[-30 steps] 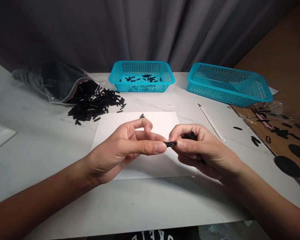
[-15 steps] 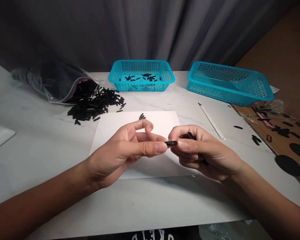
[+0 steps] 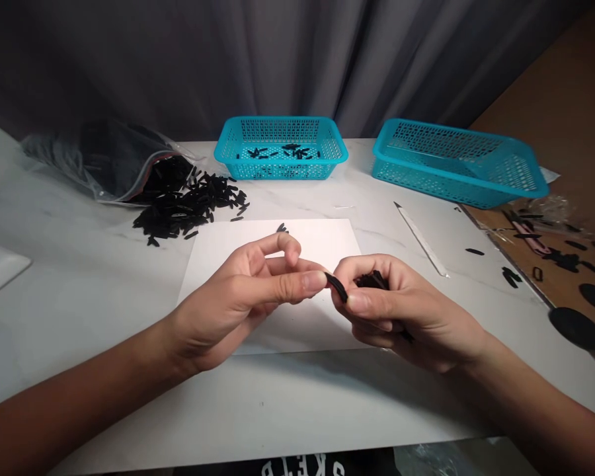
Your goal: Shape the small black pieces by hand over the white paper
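Black strip [image 3: 336,287]: above the white sheet, between the two hands, slanting down toward the right
Left hand [image 3: 248,291]: thumb and fingers pinched on the strip's upper end; one finger curls above, free of it
Right hand [image 3: 411,304]: thumb against the strip's lower end, the other fingers curled round a bunch [image 3: 373,279] of similar pieces, partly hidden
White sheet [image 3: 312,324]: flat on the surface [image 3: 258,410], much of it covered by the hands; a few black pieces [image 3: 281,228] show near its far edge, just beyond the left hand's raised finger
Clear bag [image 3: 99,165]: lying on its side at far left, mouth open
Black pile [image 3: 183,211]: spilling from the bag, in front of its mouth and just beside the sheet
Middle basket [image 3: 282,170]: blue, behind the sheet, some black pieces scattered inside
Right basket [image 3: 456,186]: blue, set at an angle near the brown panel [image 3: 550,125]
White stick [image 3: 421,239]: dark-tipped, between the right basket and the right hand
Right edge: loose black pieces, two dark discs [image 3: 578,328], a pink item [image 3: 533,238], crumpled plastic [image 3: 558,210]
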### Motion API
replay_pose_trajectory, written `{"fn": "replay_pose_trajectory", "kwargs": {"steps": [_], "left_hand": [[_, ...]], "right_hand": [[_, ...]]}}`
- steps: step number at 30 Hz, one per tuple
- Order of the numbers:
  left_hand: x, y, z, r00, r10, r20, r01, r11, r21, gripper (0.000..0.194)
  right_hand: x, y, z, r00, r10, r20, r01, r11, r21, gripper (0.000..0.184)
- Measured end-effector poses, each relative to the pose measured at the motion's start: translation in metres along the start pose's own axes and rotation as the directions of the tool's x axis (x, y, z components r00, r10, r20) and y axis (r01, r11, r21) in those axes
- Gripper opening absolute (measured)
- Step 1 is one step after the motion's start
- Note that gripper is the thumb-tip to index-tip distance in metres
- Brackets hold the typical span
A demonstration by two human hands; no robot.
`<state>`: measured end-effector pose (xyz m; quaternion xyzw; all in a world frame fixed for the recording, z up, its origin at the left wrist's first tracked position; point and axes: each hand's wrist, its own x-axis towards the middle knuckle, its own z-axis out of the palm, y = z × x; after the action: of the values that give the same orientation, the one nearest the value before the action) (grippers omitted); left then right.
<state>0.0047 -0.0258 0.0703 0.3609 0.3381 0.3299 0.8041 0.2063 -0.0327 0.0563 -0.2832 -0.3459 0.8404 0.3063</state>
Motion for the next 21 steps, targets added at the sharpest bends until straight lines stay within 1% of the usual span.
{"fn": "replay_pose_trajectory", "kwargs": {"steps": [4, 7, 9, 12, 16, 21], "left_hand": [[-0.0014, 0.0004, -0.0001, 1.0, 0.027, -0.013, -0.027, 1.0, -0.004, 0.028], [-0.0013, 0.0016, 0.0008, 0.997, 0.074, -0.011, -0.074, 0.997, 0.004, 0.022], [-0.0011, 0.0024, 0.0018, 0.991, 0.125, -0.042, -0.123, 0.991, 0.051, 0.015], [-0.0015, 0.0033, 0.003, 0.971, 0.219, -0.092, -0.202, 0.966, 0.162, 0.008], [-0.0029, 0.0043, 0.0032, 0.954, 0.288, -0.08, -0.258, 0.929, 0.265, 0.008], [-0.0039, 0.005, 0.0031, 0.949, 0.311, -0.053, -0.283, 0.913, 0.292, 0.008]], "right_hand": [[0.0001, -0.0006, -0.0007, 1.0, 0.002, -0.008, -0.002, 1.0, -0.001, 0.007], [0.0003, -0.001, -0.0006, 1.0, 0.006, -0.014, -0.006, 1.0, 0.005, 0.007], [0.0006, -0.0014, -0.0004, 1.0, 0.007, -0.02, -0.007, 1.0, 0.003, 0.008], [0.0007, -0.0014, -0.0004, 1.0, 0.0, -0.029, 0.0, 1.0, -0.005, 0.01], [0.0001, -0.0018, -0.0007, 0.999, -0.015, -0.035, 0.014, 1.0, -0.009, 0.01], [-0.0009, -0.0032, -0.0014, 0.999, -0.015, -0.036, 0.014, 1.0, -0.011, 0.011]]}}
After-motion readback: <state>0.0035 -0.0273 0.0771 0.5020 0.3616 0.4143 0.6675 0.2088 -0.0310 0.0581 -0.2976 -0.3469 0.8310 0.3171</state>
